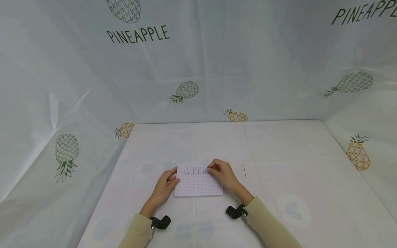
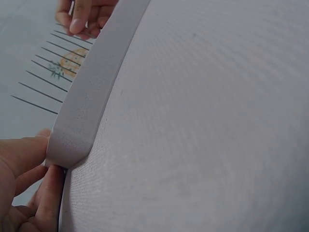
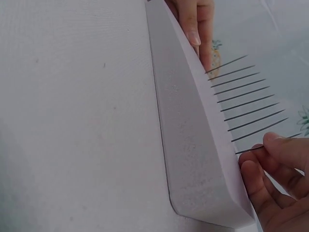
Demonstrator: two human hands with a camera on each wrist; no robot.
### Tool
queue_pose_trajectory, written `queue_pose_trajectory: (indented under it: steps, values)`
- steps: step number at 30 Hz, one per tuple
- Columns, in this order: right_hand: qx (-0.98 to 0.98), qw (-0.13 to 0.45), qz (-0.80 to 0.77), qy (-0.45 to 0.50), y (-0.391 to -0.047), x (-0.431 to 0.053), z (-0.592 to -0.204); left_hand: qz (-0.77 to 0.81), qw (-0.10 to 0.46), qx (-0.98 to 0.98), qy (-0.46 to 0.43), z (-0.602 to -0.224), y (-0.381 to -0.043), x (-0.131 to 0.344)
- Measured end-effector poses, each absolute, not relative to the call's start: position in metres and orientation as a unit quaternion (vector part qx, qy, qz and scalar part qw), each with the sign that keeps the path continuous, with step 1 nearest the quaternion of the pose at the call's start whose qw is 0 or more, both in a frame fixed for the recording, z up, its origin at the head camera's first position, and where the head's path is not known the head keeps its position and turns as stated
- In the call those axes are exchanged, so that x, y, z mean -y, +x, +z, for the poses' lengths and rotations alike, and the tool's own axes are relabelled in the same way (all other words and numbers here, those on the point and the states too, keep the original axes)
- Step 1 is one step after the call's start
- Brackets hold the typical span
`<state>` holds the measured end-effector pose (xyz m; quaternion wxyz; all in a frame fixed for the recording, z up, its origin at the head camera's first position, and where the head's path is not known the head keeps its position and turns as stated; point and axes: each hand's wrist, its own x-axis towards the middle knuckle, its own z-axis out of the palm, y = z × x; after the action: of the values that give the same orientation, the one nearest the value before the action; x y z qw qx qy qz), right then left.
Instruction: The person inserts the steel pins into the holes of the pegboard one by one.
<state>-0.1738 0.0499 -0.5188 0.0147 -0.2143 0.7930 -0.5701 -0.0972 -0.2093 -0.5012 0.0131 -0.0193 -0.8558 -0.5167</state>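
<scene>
A white board (image 1: 199,187) dotted with a grid of small holes lies on the table before me. Several thin dark sticks (image 3: 251,101) stand in a row along its far part, the leftmost ones leaning in the head view. My left hand (image 1: 164,186) grips the board's left edge, thumb and fingers at the corner in the left wrist view. At the right end of the row, my right hand (image 1: 224,175) pinches a thin dark stick (image 3: 245,151) between thumb and forefinger. That stick's lower end meets the board; whether it sits in a hole I cannot tell.
One more thin dark stick (image 1: 244,172) lies on the table right of the board. The table (image 1: 288,155) has a pale cover, and a hanging sheet (image 1: 263,69) printed with pineapples borders its back and sides. Black wrist cameras (image 1: 161,222) sit below both hands.
</scene>
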Motion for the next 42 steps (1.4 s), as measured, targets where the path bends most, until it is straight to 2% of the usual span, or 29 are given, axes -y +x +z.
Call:
queue_pose_trajectory:
  steps: [5,10,32,42]
  values:
    - [-0.793,0.016,-0.571,-0.214,-0.173,-0.052,-0.521,-0.513,0.018,0.858,-0.022,-0.526,-0.105,0.217]
    - [-0.793,0.021,-0.569,-0.216,-0.172,-0.053,-0.524,-0.515,0.006,0.857,-0.030,-0.536,-0.107,0.222]
    - [-0.787,0.016,-0.574,-0.224,-0.174,-0.061,-0.527,-0.518,0.000,0.855,-0.028,-0.535,-0.107,0.223]
    - [-0.794,0.008,-0.580,-0.180,-0.174,-0.073,-0.517,-0.511,-0.002,0.859,-0.018,-0.533,-0.108,0.223]
